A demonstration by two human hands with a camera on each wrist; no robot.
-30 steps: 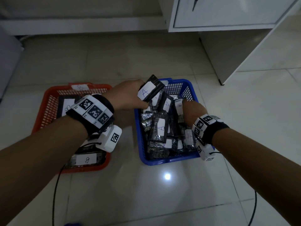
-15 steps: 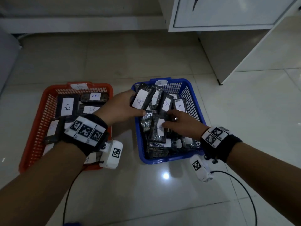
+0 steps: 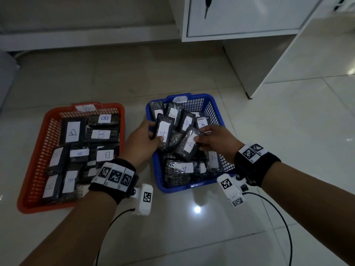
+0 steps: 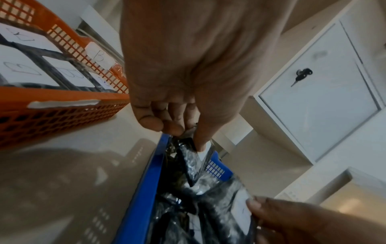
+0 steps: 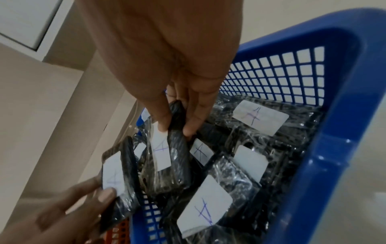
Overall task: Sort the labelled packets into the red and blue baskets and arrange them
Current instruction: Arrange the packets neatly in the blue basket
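Observation:
A blue basket (image 3: 192, 186) on the right holds several black wrapped packets with white A labels. To its left, a red basket (image 3: 38, 207) holds several B packets (image 3: 100, 134). My left hand (image 3: 154, 132) grips one A packet (image 3: 164, 129) by its edge, tilted over the blue basket's left side. Beside it, my right hand (image 3: 199, 137) pinches a second A packet (image 3: 189, 145), lifted off the pile. In the right wrist view thumb and fingers (image 5: 175, 130) clamp that packet (image 5: 167, 156) at its top end. The left wrist view shows fingers (image 4: 188, 137) closed on the first packet (image 4: 192, 161).
A white cabinet (image 3: 240, 16) with a key in its door stands behind the baskets, its side panel (image 3: 245, 70) reaching the floor just beyond the blue basket. Black cables (image 3: 284, 217) trail on the tiled floor under my forearms. Both baskets carry a label on the far rim.
My left hand brought its A packet down and toward me over the blue basket. My right hand came up out of the pile and took hold of another A packet.

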